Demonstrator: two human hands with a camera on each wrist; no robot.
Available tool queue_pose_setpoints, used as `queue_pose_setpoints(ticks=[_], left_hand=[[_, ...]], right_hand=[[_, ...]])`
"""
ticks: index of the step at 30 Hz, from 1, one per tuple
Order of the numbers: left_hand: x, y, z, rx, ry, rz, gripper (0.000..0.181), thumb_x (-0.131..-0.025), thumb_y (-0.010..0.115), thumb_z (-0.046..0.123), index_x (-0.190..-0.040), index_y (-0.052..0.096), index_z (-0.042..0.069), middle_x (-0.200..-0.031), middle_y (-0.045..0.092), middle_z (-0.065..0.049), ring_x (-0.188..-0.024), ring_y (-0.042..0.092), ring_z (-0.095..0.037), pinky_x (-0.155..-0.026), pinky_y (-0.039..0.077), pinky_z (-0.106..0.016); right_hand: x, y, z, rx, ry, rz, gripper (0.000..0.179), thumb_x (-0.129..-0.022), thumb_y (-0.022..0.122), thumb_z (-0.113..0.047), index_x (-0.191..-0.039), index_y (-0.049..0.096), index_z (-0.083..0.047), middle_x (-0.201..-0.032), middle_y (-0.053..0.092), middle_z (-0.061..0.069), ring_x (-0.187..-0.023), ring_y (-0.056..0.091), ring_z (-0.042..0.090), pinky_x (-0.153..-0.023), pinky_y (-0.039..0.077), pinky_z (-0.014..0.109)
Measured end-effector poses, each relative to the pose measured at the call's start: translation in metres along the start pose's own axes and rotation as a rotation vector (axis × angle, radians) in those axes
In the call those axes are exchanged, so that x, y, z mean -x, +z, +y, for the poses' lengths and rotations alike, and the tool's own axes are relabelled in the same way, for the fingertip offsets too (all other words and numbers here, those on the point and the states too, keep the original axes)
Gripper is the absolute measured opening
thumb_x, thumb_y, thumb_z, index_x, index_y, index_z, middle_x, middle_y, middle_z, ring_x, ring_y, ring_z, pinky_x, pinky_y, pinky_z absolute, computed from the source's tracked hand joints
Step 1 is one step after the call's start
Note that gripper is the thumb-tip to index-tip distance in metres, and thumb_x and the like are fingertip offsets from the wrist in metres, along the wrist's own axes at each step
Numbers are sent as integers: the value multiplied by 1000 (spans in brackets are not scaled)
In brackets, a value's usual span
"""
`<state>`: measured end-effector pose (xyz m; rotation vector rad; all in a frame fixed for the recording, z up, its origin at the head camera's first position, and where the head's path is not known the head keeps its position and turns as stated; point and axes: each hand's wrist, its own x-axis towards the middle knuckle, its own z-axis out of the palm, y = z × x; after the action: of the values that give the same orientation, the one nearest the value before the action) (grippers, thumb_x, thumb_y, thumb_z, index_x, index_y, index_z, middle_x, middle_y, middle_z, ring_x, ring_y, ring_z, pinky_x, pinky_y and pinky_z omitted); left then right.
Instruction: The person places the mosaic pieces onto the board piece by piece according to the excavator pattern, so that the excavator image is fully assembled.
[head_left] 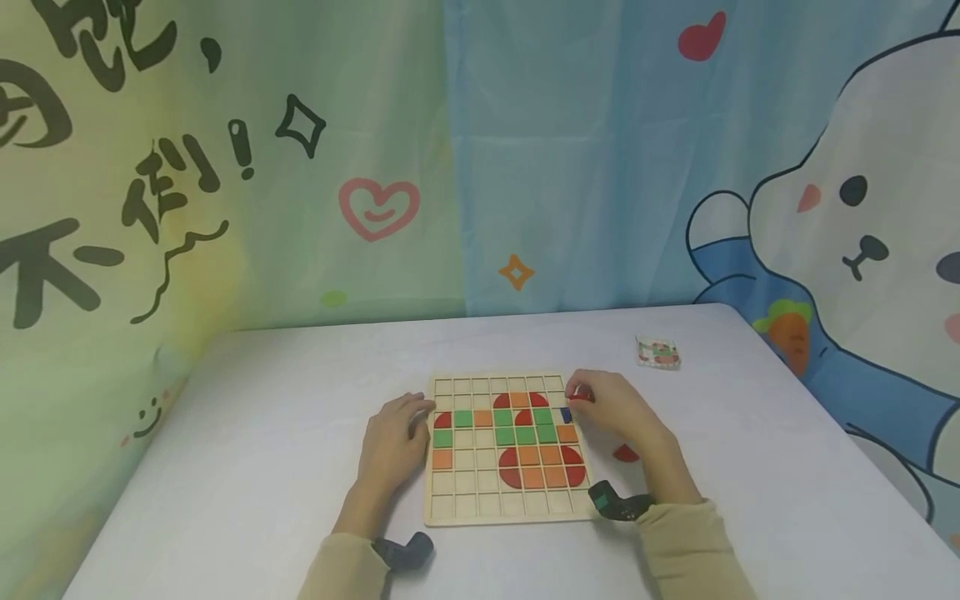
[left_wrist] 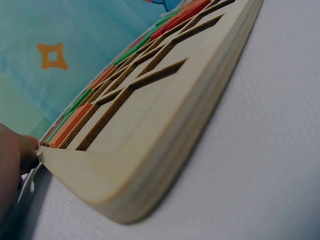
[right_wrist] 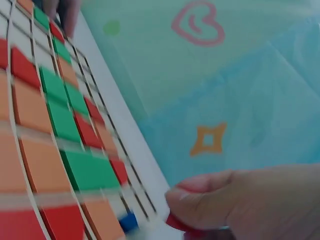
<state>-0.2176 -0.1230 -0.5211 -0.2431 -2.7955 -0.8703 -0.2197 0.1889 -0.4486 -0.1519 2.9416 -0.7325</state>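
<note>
A square wooden grid board (head_left: 465,504) lies on the table, its cells partly filled with green, orange and rounded red tiles. My right hand (head_left: 617,406) is at the board's upper right edge, where thumb and fingers pinch a red tile (right_wrist: 176,223), mostly hidden by them. Just below those fingertips a small dark blue piece (head_left: 566,414) sits in the right-hand column. My left hand (head_left: 393,440) rests at the board's left side, fingertips right at the edge near a red tile (head_left: 443,420). In the left wrist view, fingers (left_wrist: 12,165) touch the board's edge.
A loose red quarter-round tile (head_left: 626,453) lies on the white table (head_left: 285,467) beneath my right forearm. Farther back on the right is a small picture card (head_left: 657,352) with red and green shapes. A printed curtain (head_left: 540,167) hangs behind the table.
</note>
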Motion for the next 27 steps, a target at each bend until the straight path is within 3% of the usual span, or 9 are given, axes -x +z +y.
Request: queue_pose_setpoints(ticks=[6, 10, 15, 23, 27], left_hand=[[1, -1, 1, 0, -18, -18, 31, -90, 51, 17, -118, 65, 21, -134, 58, -1, -133, 46, -22, -110, 36, -50], [1, -2, 1, 3, -16, -20, 32, -90, 51, 17, -118, 65, 21, -134, 58, -1, -133, 45, -22, -110, 36, -50], [0, -1, 0, 7, -16, -16, 31, -90, 51, 16, -117, 66, 21, -133, 59, -1, -132, 46, -22, -109, 37, -50], [0, -1, -1, 5, 26, 10, 31, -88, 54, 14, -116, 67, 19, -131, 60, -3, -130, 48, -24, -107, 38, -52], [0, -2, -1, 8, 40, 17, 30, -87, 55, 14, -115, 67, 18, -130, 61, -3, -129, 49, -25, -105, 40, -53]], right_hand=[[1, 16, -43, -64, -76, 79, 10, -86, 69, -16, -93, 62, -15, -84, 62, -1, -77, 53, 16, -68, 47, 29], [4, 35, -68, -100, -186, 107, 16, -88, 67, -11, -103, 65, -14, -90, 65, -1, -79, 55, 13, -73, 51, 30], [8, 57, -88, -96, -317, 73, 20, -91, 60, -6, -109, 66, -14, -97, 60, -1, -79, 52, 9, -72, 50, 26], [15, 73, -101, -54, -362, -20, 10, -90, 64, -19, -98, 69, -23, -92, 60, -10, -82, 53, 6, -76, 50, 24], [15, 78, -105, -88, -356, -36, 6, -88, 67, -21, -92, 70, -24, -85, 63, -14, -80, 56, 4, -71, 49, 21]])
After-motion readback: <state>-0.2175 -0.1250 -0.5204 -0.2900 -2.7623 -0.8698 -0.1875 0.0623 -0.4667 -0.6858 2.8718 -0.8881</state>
